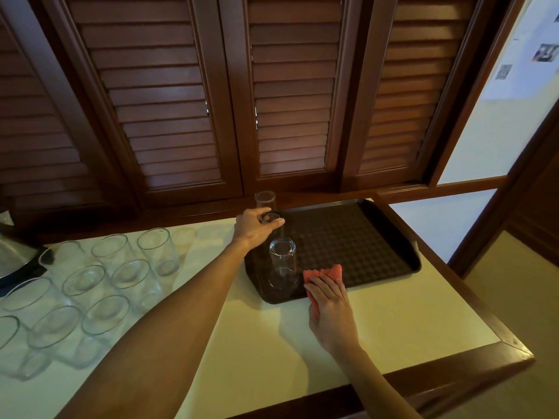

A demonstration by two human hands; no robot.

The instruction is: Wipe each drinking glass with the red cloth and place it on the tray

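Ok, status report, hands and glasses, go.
Left hand gripping middle glass on tray. Right hand holding red cloth. Nothing blocking.

L hand (255, 226) grips glass (273, 220).
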